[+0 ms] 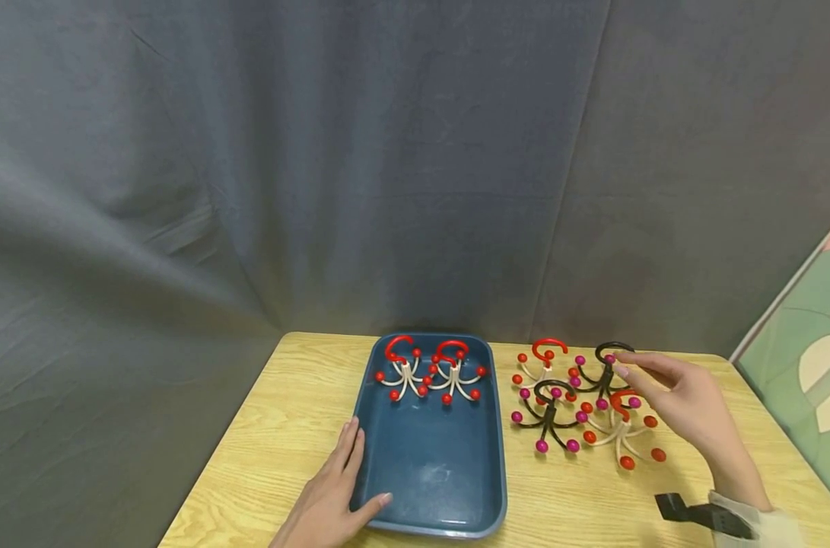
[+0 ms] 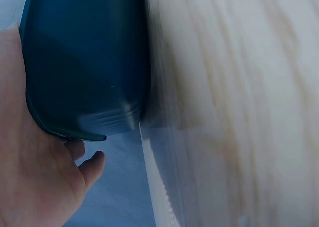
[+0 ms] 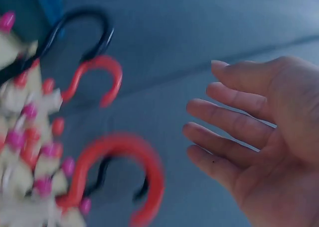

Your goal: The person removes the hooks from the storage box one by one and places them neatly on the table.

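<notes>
A blue tray (image 1: 428,472) holds two white multi-arm hooks with red hook tops and red ball tips, a left one (image 1: 405,371) and a right one (image 1: 453,373), at its far end. My left hand (image 1: 332,487) rests on the tray's left rim, fingers extended along it and thumb over the inside. To the right of the tray stand a black hook with magenta tips (image 1: 549,417), another black one (image 1: 605,377) behind, and two white-and-red ones, near (image 1: 622,432) and far (image 1: 547,371). Close by these, my right hand (image 1: 688,403) hovers with loosely extended fingers; in the right wrist view it holds nothing.
The wooden table (image 1: 264,441) carries everything. A grey curtain (image 1: 415,167) hangs behind the table and down its left side. Along the right stands a panel with a leaf pattern (image 1: 815,342).
</notes>
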`<state>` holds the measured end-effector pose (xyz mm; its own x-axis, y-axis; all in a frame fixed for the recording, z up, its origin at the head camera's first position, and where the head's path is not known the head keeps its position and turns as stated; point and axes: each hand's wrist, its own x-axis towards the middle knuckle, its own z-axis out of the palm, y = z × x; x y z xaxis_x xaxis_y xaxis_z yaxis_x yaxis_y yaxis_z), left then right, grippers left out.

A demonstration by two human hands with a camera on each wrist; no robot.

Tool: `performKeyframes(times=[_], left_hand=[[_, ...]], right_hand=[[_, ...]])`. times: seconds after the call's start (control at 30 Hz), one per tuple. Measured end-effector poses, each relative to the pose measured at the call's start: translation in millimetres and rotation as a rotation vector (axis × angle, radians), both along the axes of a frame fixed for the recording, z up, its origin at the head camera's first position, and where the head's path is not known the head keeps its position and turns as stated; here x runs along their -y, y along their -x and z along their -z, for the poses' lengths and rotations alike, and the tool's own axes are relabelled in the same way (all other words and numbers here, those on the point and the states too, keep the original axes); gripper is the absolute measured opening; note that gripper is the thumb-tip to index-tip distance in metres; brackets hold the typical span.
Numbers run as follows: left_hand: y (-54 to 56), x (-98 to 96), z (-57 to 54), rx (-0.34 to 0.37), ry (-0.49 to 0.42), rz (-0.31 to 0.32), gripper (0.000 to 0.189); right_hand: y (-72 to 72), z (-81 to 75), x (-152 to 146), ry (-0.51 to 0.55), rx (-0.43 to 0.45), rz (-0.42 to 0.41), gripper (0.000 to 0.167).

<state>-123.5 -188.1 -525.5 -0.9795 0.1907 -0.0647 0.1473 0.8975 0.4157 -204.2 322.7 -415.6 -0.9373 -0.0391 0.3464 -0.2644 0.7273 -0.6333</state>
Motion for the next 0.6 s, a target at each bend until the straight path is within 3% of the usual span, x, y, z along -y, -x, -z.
performKeyframes(times=[0.17,0.27,0.43,0.6], left_hand=[[-0.6,0.0,0.2,-0.033,0.012,0.015,0.111],[-1.4,1.0,0.4,-0.064,0.036,0.034,0.11],[-1.9,1.9,0.4,-0.085,0.081,0.044,0.111],[-2.5,1.3,0.1,-0.117,0.09,0.045,0.11]], right_hand=[[8.7,-21.0,44.8,0.036,-0.051,-0.097,0.022],[16.4,-26.8,72.1,0.055,-0.037,-0.166,0.021],[32.8,-25.0,113.3,0.101,0.027,-0.253,0.023],[51.7,-14.4,144.9,0.151,0.009,-0.292,0.019]])
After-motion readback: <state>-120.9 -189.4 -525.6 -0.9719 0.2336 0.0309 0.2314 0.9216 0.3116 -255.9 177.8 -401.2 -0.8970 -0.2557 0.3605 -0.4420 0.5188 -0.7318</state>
